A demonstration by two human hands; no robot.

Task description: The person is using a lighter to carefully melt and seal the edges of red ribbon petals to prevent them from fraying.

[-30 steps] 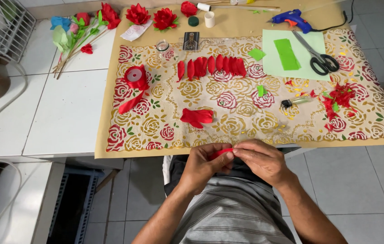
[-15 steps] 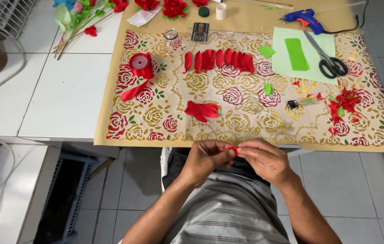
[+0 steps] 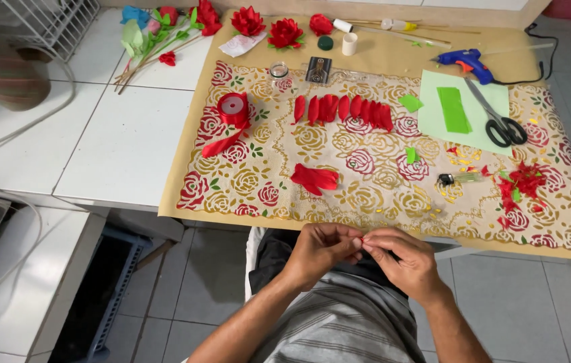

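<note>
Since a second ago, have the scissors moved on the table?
No. The scissors still lie across the pale green sheet beside the darker green strip, below the blue glue gun; only the camera shifted.

Two hands, left (image 3: 315,250) and right (image 3: 403,259), meet on one small red piece (image 3: 363,240). One ribbon spool (image 3: 233,107) lies on one patterned mat (image 3: 366,195). One row of petals (image 3: 342,109) holds roughly ten; exact count unclear. One loose petal pile (image 3: 315,178). Three finished red flowers (image 3: 284,30) at the top edge. One bunch of stemmed flowers (image 3: 157,37). One glue gun (image 3: 463,62). One pair of scissors (image 3: 500,124). One green sheet (image 3: 433,114) bears one darker green strip (image 3: 453,109). Two small green scraps (image 3: 410,103). One heap of red scraps (image 3: 520,183). One glass jar (image 3: 278,70). One white tube (image 3: 349,44).
</note>
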